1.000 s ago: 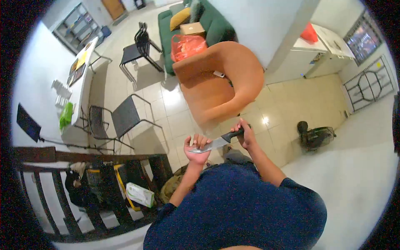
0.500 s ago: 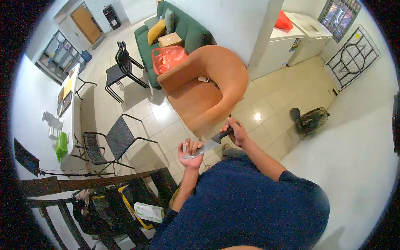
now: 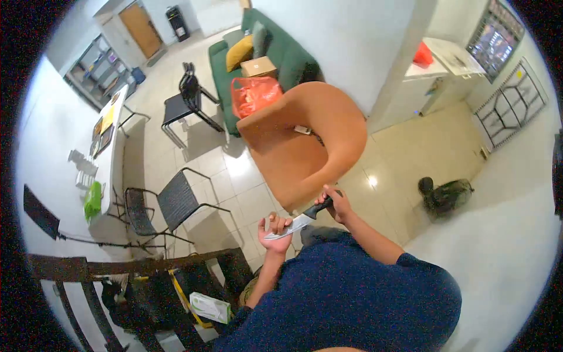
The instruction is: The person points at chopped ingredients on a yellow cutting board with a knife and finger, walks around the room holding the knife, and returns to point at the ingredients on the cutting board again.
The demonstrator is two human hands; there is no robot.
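The right hand (image 3: 334, 206) is gripping the black handle of the knife (image 3: 301, 222), fingers wrapping round it. The left hand (image 3: 275, 233) is supporting the blade across its palm, fingers bending over it; whether they are actually closing on the metal, I cannot quite tell in this soft view. Beyond the grip, the orange armchair (image 3: 342, 126) is standing near; left of the grip, a black chair (image 3: 179, 196) is standing well apart.

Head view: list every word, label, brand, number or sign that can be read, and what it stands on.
None can be read.
White-and-green box: print too small and blurred.
Cardboard box: small mark, illegible.
White appliance: coloured label, too blurred.
Knife: no lettering can be made out.
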